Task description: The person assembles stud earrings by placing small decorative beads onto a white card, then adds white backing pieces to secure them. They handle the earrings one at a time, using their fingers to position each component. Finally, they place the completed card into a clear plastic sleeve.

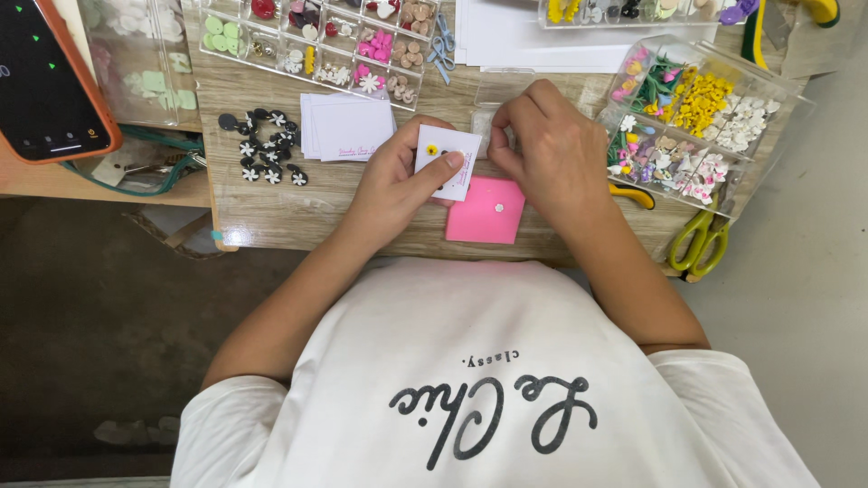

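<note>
My left hand [398, 185] grips a small white card [447, 161] with a tiny yellow flower stud on it, thumb pressed on the card's face. My right hand [551, 149] is curled at the card's right edge, fingertips pinched by its corner; whether anything small is in them is hidden. Just below the card a pink square pad [485, 212] lies on the wooden table [271, 208], with a tiny white stud on it.
A stack of blank white cards [348, 126] and a cluster of black-and-white flower pieces [262, 158] lie left. Clear compartment boxes of small flowers sit behind [316, 41] and right [696, 117]. Green-handled scissors [701, 239] lie at the right edge; a phone [45, 81] far left.
</note>
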